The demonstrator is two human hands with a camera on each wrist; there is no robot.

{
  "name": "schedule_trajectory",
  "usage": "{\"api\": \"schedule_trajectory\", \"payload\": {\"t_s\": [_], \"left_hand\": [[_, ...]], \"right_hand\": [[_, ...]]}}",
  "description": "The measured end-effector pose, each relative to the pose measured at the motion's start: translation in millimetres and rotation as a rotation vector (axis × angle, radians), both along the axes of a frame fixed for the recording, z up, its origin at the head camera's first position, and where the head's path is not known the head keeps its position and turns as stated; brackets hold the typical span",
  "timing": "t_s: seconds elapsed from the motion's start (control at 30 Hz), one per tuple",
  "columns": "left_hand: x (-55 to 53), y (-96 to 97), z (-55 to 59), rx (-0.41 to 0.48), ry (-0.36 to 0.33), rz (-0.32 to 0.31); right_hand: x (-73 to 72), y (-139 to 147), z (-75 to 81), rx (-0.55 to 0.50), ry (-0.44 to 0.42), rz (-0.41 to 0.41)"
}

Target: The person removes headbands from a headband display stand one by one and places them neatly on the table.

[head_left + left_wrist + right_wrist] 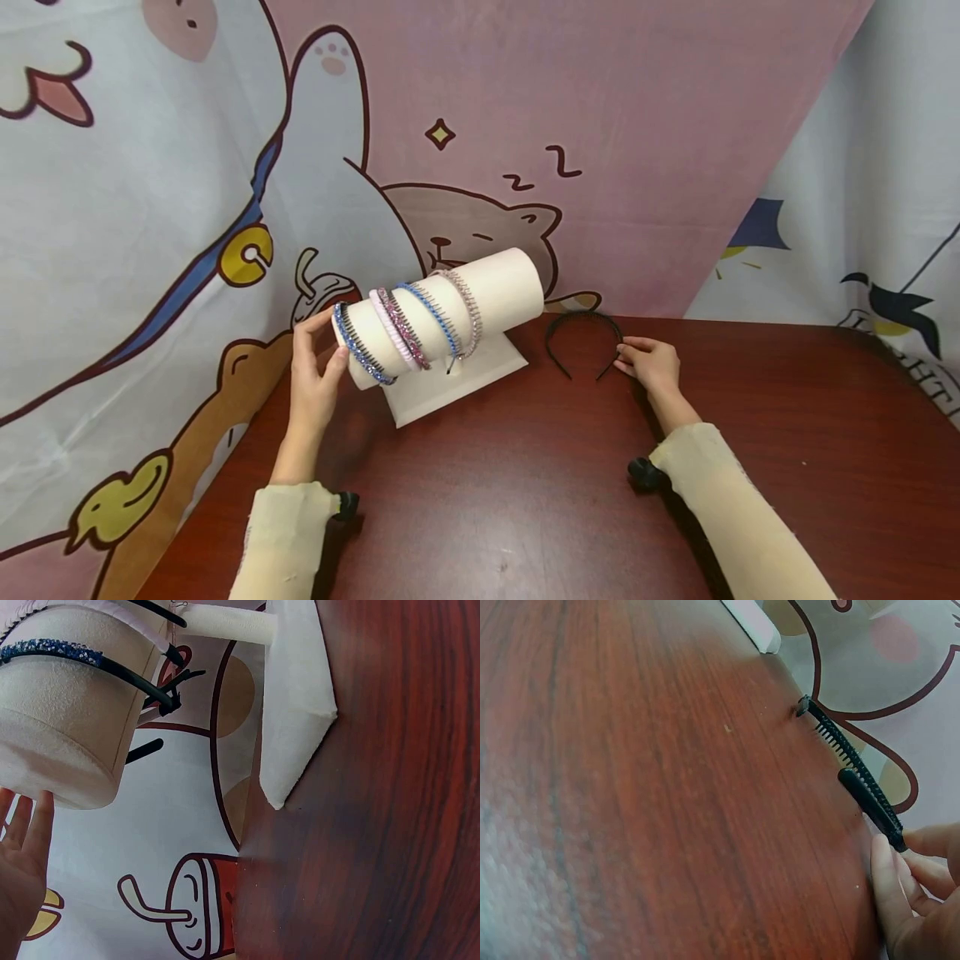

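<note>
My right hand [651, 363] pinches a thin black headband [583, 313] by one side, near the back of the table. In the right wrist view, small teeth show along the headband [871, 801], and thumb and fingers [885, 874] meet at its near end. A cream cylindrical display stand [504, 287] stands tilted across the view with several headbands round it: glittery blue, pale pink, dark pink, bright blue and pale beaded. Against the stand's left end rests my left hand [313, 367], fingers mostly straight. Its fingertips [43, 801] touch that end in the left wrist view.
Under the cylinder, the stand's flat cream base [420, 398] sits on the dark reddish wooden table [525, 492]. A cartoon-printed cloth [637, 167] hangs directly behind the table and along its left side.
</note>
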State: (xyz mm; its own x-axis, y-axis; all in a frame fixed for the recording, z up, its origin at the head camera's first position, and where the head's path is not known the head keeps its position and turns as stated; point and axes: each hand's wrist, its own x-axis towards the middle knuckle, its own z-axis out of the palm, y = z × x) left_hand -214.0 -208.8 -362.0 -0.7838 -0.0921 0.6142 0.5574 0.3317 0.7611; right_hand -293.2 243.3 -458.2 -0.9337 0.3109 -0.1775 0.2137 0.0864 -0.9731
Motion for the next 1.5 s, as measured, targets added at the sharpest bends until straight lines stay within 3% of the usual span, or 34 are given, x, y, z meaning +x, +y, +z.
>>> {"api": "schedule_trajectory", "payload": {"t_s": [0.87, 1.5], "left_hand": [[2.0, -0.7, -0.8, 0.013, -0.008, -0.004], [1.4, -0.3, -0.4, 0.022, -0.01, -0.012]], "right_hand": [[7.8, 2.7, 10.7, -0.042, -0.006, -0.014], [16.3, 1.8, 15.8, -0.08, 0.071, -0.011]]}}
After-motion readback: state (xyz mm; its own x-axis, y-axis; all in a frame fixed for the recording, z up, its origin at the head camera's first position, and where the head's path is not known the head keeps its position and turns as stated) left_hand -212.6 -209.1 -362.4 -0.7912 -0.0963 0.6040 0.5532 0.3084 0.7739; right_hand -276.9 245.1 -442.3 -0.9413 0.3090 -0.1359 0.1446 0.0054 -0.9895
